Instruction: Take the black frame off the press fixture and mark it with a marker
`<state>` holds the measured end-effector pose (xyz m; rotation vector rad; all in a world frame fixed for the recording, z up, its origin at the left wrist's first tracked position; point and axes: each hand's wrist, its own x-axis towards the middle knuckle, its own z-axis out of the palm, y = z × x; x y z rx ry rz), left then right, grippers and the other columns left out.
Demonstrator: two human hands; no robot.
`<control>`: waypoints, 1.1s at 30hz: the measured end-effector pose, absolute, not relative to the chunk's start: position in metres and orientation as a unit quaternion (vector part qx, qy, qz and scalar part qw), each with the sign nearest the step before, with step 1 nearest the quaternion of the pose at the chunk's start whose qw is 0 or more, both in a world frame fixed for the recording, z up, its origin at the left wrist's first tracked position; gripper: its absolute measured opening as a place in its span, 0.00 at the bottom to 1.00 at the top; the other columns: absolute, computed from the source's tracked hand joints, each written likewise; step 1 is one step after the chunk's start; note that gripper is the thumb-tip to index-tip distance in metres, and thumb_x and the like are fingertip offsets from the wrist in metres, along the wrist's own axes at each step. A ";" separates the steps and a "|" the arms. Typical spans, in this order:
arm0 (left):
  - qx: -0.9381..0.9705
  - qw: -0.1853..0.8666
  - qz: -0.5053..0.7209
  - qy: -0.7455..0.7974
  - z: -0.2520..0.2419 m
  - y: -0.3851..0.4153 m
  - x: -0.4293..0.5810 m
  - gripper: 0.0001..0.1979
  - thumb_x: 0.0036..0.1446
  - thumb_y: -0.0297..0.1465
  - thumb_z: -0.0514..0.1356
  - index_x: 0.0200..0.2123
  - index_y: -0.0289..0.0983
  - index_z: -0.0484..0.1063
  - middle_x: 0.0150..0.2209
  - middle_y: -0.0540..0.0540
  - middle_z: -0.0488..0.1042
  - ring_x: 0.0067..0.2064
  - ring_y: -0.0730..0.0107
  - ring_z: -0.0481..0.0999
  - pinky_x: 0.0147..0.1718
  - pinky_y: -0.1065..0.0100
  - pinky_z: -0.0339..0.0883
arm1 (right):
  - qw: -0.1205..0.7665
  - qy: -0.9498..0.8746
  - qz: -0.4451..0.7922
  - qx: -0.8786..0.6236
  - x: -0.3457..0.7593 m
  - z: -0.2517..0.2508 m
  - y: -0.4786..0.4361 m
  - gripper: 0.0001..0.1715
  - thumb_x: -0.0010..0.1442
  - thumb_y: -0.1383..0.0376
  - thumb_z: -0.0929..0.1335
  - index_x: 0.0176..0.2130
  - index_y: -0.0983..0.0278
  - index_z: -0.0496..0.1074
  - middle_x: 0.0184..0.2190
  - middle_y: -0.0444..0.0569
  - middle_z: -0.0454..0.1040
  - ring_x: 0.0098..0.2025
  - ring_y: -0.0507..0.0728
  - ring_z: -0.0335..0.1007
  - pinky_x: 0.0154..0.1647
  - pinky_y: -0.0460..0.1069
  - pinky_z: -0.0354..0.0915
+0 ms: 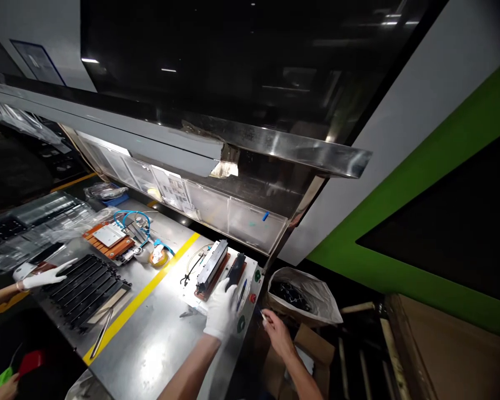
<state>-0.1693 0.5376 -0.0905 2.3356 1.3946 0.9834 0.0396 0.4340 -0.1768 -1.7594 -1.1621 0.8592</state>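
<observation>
My left hand [221,308], in a white glove, rests at the near end of a small fixture, its fingers stretched out toward a black strip-shaped part [235,269]. Whether the fingertips press on that part is hard to see. Beside it a long metal clamp block [212,268] sits on a reddish-brown base. My right hand [277,332] is bare and hangs just past the table's right edge. Thumb and fingers pinch a small, thin pale piece [264,315], mostly hidden. A blue pen [241,293] lies next to my left hand.
A red button [253,298] and green buttons line the fixture's edge. An open bag [304,294] with black parts and a cardboard box [314,343] stand right. Leftward, a co-worker's gloved hand [50,276] is at rows of black strips [83,289]. Tweezers [102,332] lie near yellow tape [141,297].
</observation>
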 end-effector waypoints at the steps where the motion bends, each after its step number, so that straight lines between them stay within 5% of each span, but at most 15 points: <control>1: 0.810 0.116 0.308 0.486 -0.086 0.551 -0.162 0.18 0.67 0.32 0.50 0.54 0.35 0.73 0.63 0.31 0.66 0.64 0.50 0.68 0.63 0.48 0.66 | 0.420 -0.480 0.328 -0.697 0.037 -0.165 0.450 0.29 0.58 0.55 0.63 0.54 0.63 0.77 0.49 0.55 0.80 0.49 0.62 0.77 0.54 0.56 0.70; 4: 0.817 0.143 0.229 0.510 -0.079 0.578 -0.148 0.20 0.67 0.33 0.50 0.58 0.38 0.70 0.63 0.32 0.66 0.61 0.51 0.72 0.58 0.53 0.70 | 0.411 -0.533 0.274 -0.687 0.025 -0.138 0.492 0.32 0.61 0.63 0.60 0.61 0.63 0.72 0.55 0.55 0.76 0.55 0.60 0.74 0.60 0.54 0.66; 8: 0.816 0.161 0.196 0.519 -0.078 0.586 -0.146 0.21 0.66 0.31 0.49 0.59 0.45 0.69 0.61 0.37 0.70 0.52 0.51 0.78 0.45 0.57 0.77 | 0.342 -0.588 0.188 -0.708 0.009 -0.109 0.528 0.32 0.64 0.69 0.56 0.62 0.61 0.72 0.48 0.55 0.76 0.50 0.58 0.74 0.56 0.50 0.66; 18: 0.819 0.151 0.176 0.525 -0.100 0.595 -0.146 0.24 0.67 0.27 0.45 0.64 0.38 0.64 0.63 0.37 0.69 0.57 0.55 0.74 0.54 0.60 0.72 | 0.234 -0.618 0.183 -0.728 -0.008 -0.081 0.556 0.28 0.68 0.69 0.59 0.61 0.51 0.72 0.43 0.50 0.74 0.44 0.56 0.74 0.42 0.46 0.64; 33: 0.827 0.104 0.093 0.544 -0.086 0.595 -0.142 0.27 0.64 0.28 0.45 0.65 0.44 0.62 0.57 0.34 0.72 0.46 0.45 0.79 0.33 0.54 0.75 | 0.159 -0.621 0.126 -0.758 -0.015 -0.059 0.563 0.29 0.69 0.70 0.56 0.59 0.48 0.73 0.42 0.49 0.75 0.44 0.57 0.74 0.42 0.49 0.60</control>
